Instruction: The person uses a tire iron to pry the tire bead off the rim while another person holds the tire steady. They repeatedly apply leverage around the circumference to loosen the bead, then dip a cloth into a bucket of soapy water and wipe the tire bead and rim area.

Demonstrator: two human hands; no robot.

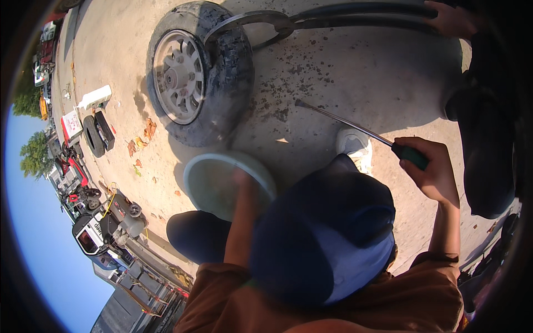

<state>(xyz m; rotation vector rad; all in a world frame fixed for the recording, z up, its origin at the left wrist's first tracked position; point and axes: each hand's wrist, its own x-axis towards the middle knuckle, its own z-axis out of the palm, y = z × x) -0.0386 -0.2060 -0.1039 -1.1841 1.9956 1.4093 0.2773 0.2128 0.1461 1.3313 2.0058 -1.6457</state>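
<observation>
My right hand (426,166) is wrapped round the dark green handle of a long flat-bladed screwdriver (355,127). Its metal shaft points up and left over the concrete. My left hand (242,178) reaches into a pale green basin (191,194); its fingers are blurred. Just beyond the basin is a worn, dusty tyre (230,72) on a pale spoked wheel rim (179,75). Another person's hand (455,19) grips the black handles of a large two-handled tool (277,22), whose curved metal jaws reach the tyre. Between my arms is my blue-clad knee (327,238).
Dark crumbs (291,83) litter the concrete. A white sneaker (354,145) shows beyond my knee. The other person's dark-clothed leg (488,150) stands at the right. Off left are a small tyre (93,136), a white bottle (95,97), dry leaves (150,129) and parked vehicles (89,233).
</observation>
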